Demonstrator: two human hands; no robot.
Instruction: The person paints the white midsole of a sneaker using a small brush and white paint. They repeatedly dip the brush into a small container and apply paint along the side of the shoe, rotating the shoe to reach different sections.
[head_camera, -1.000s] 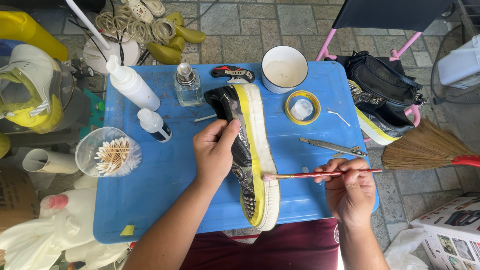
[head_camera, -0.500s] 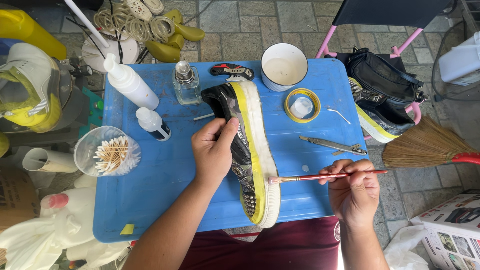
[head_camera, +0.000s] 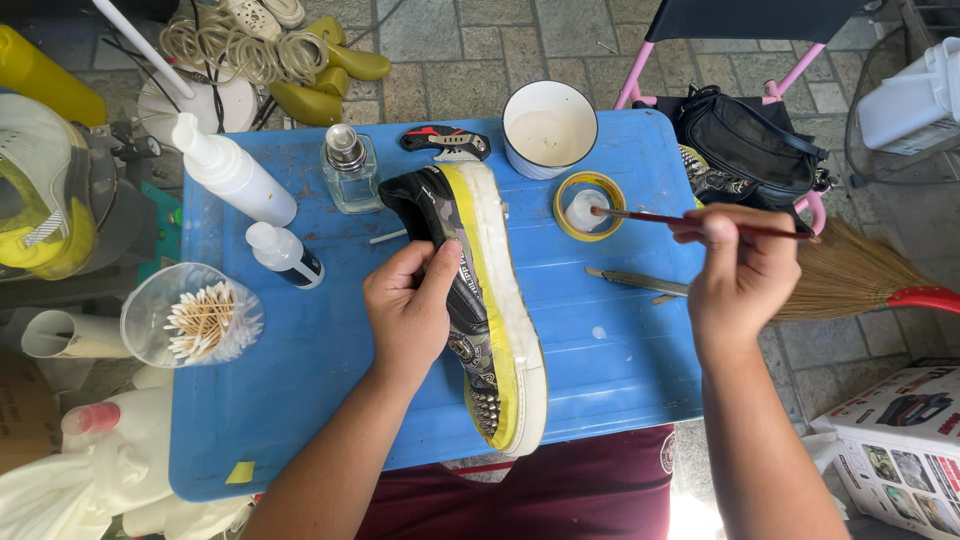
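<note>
left hand (head_camera: 410, 310) grips shoe (head_camera: 480, 300) | right hand (head_camera: 740, 270) holds brush (head_camera: 690, 220) | shoe's far side hidden

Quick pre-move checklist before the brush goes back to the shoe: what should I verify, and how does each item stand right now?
1. Left hand steadying the shoe on its side: ok.
2. Right hand gripping the brush: ok.
3. Brush tip in the small yellow-rimmed dish: ok.
4. Tip loaded enough: cannot tell, too small.
5. White sole edge facing the brush hand, unobstructed: ok.
6. Path from dish to sole clear: ok; the metal tool lies flat on the blue table beside it.
</note>
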